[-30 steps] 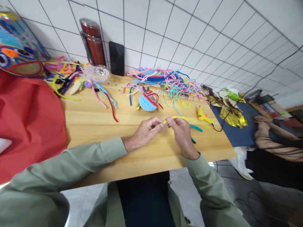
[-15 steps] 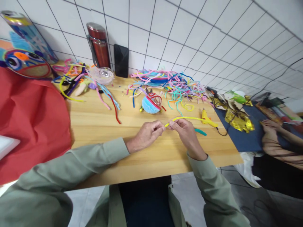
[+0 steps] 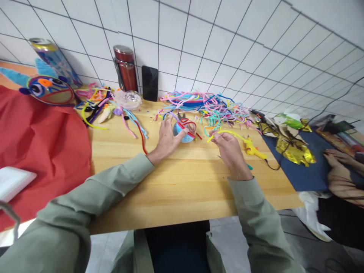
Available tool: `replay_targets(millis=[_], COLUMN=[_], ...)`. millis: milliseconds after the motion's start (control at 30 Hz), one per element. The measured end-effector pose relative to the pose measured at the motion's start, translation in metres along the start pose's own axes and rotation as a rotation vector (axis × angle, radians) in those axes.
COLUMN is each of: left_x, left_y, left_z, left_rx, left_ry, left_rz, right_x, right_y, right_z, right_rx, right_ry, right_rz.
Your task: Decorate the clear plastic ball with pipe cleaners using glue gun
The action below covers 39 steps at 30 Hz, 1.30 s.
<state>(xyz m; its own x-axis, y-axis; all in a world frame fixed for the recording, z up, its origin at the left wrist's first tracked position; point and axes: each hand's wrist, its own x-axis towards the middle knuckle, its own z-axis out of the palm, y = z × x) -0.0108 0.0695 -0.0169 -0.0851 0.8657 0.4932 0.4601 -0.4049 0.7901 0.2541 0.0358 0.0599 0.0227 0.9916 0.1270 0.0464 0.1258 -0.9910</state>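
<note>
My left hand (image 3: 165,140) is spread at the left side of a blue fuzzy ball (image 3: 186,138) with a pink-red band. Its thumb lies over the front of the ball and its fingers point up along the left edge; no firm grip shows. My right hand (image 3: 229,149) pinches a yellow pipe cleaner (image 3: 233,133) near one end. The short end pokes out left of the fingertips, and the long part runs right toward a yellow glue gun (image 3: 253,148). A red-handled cutting tool (image 3: 188,122) lies right behind the ball. A teal-handled thing (image 3: 249,167) is mostly hidden by my right hand.
Heaped pipe cleaners (image 3: 199,101) lie along the tiled wall. Further left are a phone (image 3: 149,83), a red thermos (image 3: 126,68), a clear plastic dish (image 3: 129,100), a can (image 3: 55,60) and a red cloth (image 3: 45,151). Another person's arm (image 3: 341,170) rests at the right.
My left hand has let go of the yellow pipe cleaner and moved up and left to the blue ball. My right hand keeps the pipe cleaner, slightly further right. The view has shifted a little.
</note>
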Motion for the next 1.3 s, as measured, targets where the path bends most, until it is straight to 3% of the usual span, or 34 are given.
replay_targets(millis=[233,600,833,1300], left_x=[-0.016,-0.042,-0.044,-0.041], left_y=[-0.005,0.017,0.022,0.023], left_z=[0.006,0.003,0.001,0.006], left_rx=[-0.034,-0.119,-0.213,-0.24], left_ry=[-0.12,-0.199,-0.282,-0.294], left_rz=[0.062,0.237,0.112,0.261], right_x=[0.006,0.0,-0.007,-0.01], right_y=[0.009,0.019,0.013,0.02], right_z=[0.006,0.028,0.038,0.043], right_rx=[0.038,0.035,-0.067,-0.221], right_ry=[0.004,-0.014,-0.044,-0.047], right_rz=[0.012,-0.071,-0.163,-0.211])
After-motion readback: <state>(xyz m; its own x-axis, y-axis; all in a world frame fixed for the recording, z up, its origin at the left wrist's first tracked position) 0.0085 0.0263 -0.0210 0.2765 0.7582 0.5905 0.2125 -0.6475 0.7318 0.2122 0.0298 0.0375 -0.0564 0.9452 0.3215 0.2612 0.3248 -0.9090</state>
